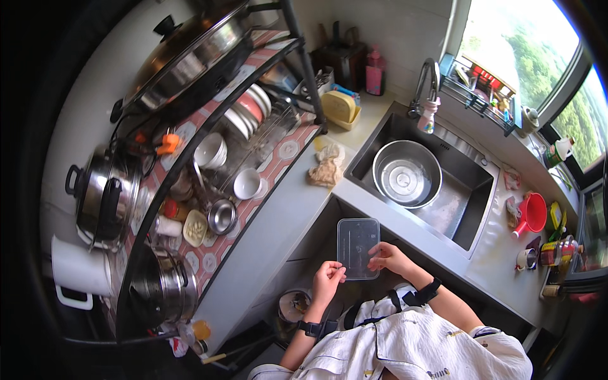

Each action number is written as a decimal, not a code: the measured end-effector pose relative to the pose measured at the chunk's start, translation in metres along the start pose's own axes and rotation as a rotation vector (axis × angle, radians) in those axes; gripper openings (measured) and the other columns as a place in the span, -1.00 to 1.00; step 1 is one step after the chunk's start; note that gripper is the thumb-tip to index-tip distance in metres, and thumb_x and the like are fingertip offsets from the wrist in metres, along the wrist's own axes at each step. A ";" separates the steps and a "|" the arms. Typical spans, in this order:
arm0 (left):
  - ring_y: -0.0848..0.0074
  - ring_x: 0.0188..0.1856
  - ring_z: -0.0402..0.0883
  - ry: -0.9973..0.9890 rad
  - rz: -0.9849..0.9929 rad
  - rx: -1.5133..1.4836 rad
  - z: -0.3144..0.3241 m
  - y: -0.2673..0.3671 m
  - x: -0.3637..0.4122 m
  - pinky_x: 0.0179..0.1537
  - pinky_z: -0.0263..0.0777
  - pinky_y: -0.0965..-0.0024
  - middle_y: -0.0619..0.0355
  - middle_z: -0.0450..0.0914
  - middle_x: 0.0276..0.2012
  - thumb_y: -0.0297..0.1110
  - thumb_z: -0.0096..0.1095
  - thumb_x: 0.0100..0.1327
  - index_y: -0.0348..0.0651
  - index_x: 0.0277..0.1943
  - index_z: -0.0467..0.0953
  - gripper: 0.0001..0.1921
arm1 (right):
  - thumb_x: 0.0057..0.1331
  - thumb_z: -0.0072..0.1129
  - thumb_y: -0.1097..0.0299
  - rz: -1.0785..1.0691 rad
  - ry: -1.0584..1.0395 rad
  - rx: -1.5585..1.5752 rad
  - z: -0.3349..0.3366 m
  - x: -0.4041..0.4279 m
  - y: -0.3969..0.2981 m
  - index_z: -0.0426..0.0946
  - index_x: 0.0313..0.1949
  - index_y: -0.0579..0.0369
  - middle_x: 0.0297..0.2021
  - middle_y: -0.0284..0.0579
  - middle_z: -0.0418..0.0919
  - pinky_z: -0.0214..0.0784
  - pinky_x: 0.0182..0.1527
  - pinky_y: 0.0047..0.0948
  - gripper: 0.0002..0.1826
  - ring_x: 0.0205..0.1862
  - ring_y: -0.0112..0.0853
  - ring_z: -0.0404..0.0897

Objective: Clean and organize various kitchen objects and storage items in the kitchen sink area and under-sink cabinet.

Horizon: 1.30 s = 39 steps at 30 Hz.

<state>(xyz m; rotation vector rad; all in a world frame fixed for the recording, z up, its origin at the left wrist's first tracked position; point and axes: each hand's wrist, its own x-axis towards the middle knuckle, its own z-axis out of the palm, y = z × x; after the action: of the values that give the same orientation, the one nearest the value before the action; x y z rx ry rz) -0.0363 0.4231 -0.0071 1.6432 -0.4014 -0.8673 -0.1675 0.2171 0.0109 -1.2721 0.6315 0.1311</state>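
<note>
Between my two hands, in front of the counter's edge, is a clear plastic container lid [358, 242], rectangular with rounded corners. My left hand [328, 280] pinches its lower left edge between thumb and fingers. On the opposite side, my right hand [392, 260] grips the right edge. Ahead of my hands, a round stainless steel basin [407, 174] sits in the sink [458, 209], apparently with water in it. Above the basin curves the chrome faucet [433, 78], with a pink attachment on its spout.
Crumpled cloths [327, 166] lie on the counter left of the sink. A two-tier rack [266, 64] on the left carries pots, bowls and plates. To the right stand a red plastic ladle [532, 213] and bottles [560, 251]. A bin [293, 305] is on the floor below my left hand.
</note>
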 end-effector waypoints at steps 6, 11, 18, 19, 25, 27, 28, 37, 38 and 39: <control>0.46 -0.47 0.60 0.363 0.077 0.593 -0.067 -0.037 -0.029 -0.42 0.45 0.41 0.13 0.59 -0.52 -0.49 0.36 0.10 -0.28 -0.31 0.53 -0.86 | 0.30 0.13 0.53 -0.075 0.057 0.005 0.015 0.012 -0.015 0.39 -0.17 0.18 -0.36 -0.16 0.61 0.47 -0.24 -0.52 -0.86 -0.32 -0.45 0.62; 0.31 -0.29 0.65 0.339 -0.063 0.745 -0.098 -0.062 -0.044 -0.21 0.49 0.29 0.10 0.68 -0.38 -0.43 0.38 0.02 -0.18 -0.27 0.60 -0.81 | 0.28 0.11 0.57 -0.150 0.099 -0.015 0.005 0.013 -0.011 0.39 -0.18 0.25 -0.35 -0.11 0.59 0.49 -0.25 -0.49 -0.86 -0.29 -0.40 0.63; 0.21 -0.08 0.61 0.225 -0.320 0.745 -0.097 -0.062 -0.032 0.11 0.32 0.10 0.08 0.67 -0.18 -0.38 0.36 -0.07 -0.11 -0.02 0.55 -0.55 | 0.26 0.11 0.59 -0.099 0.201 -0.056 -0.020 -0.010 0.025 0.39 -0.19 0.24 -0.38 -0.10 0.59 0.49 -0.27 -0.49 -0.85 -0.33 -0.42 0.62; 0.19 -0.07 0.60 0.076 -0.441 0.799 -0.097 -0.061 -0.032 0.16 0.27 0.05 0.04 0.64 -0.08 -0.37 0.36 -0.08 -0.11 0.05 0.51 -0.48 | 0.26 0.11 0.59 -0.089 0.195 -0.057 -0.021 -0.014 0.028 0.39 -0.19 0.24 -0.38 -0.10 0.59 0.49 -0.27 -0.49 -0.85 -0.33 -0.42 0.62; 0.15 0.19 0.44 0.189 -0.311 0.547 -0.091 -0.090 -0.028 0.32 0.06 -0.03 -0.11 0.33 0.26 -0.47 0.34 -0.07 -0.13 0.21 0.40 -0.34 | 0.27 0.14 0.56 0.001 0.254 0.021 -0.015 -0.028 0.035 0.40 -0.18 0.21 -0.37 -0.14 0.60 0.49 -0.27 -0.50 -0.85 -0.33 -0.43 0.62; 0.12 0.31 0.32 0.122 -0.497 0.200 -0.085 -0.068 -0.029 0.37 0.00 -0.02 -0.13 0.19 0.36 -0.52 0.33 -0.07 -0.14 0.24 0.36 -0.30 | 0.28 0.14 0.54 -0.007 0.206 0.003 -0.001 -0.025 0.022 0.41 -0.18 0.19 -0.36 -0.14 0.60 0.48 -0.26 -0.50 -0.86 -0.31 -0.44 0.63; 0.13 0.33 0.29 0.096 -0.340 0.548 -0.081 -0.065 -0.028 0.36 0.04 0.04 -0.13 0.19 0.36 -0.53 0.33 -0.06 -0.17 0.24 0.35 -0.30 | 0.29 0.13 0.54 -0.007 0.197 0.006 0.002 -0.022 0.021 0.41 -0.18 0.19 -0.36 -0.14 0.60 0.47 -0.25 -0.51 -0.86 -0.29 -0.44 0.62; 0.43 -0.13 0.63 0.009 -0.195 0.021 -0.048 -0.050 -0.015 -0.08 0.48 0.36 0.03 0.67 -0.17 -0.31 0.24 0.31 -0.32 -0.02 0.56 -0.72 | 0.30 0.15 0.51 0.009 0.042 0.079 0.033 -0.004 0.012 0.41 -0.17 0.19 -0.32 -0.12 0.63 0.46 -0.19 -0.52 -0.86 -0.27 -0.46 0.61; 0.52 -0.20 0.63 -0.032 -0.168 -0.082 -0.041 -0.043 -0.016 -0.13 0.48 0.45 0.08 0.67 -0.25 -0.28 0.18 0.35 -0.33 -0.05 0.57 -0.72 | 0.30 0.15 0.51 0.023 0.031 0.068 0.035 -0.002 0.013 0.41 -0.17 0.19 -0.32 -0.12 0.63 0.46 -0.19 -0.52 -0.86 -0.27 -0.46 0.61; 0.60 -0.27 0.62 -0.072 -0.140 -0.187 -0.037 -0.038 -0.017 -0.19 0.47 0.54 0.13 0.67 -0.33 -0.25 0.13 0.39 -0.35 -0.07 0.57 -0.71 | 0.30 0.15 0.51 0.037 0.018 0.055 0.037 -0.001 0.015 0.41 -0.18 0.20 -0.32 -0.12 0.63 0.46 -0.19 -0.51 -0.86 -0.26 -0.46 0.61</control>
<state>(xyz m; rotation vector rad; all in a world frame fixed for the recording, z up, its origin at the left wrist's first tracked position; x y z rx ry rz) -0.0286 0.4703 -0.0358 1.4835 -0.2491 -1.0395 -0.1609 0.2558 0.0041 -1.2098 0.6705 0.1317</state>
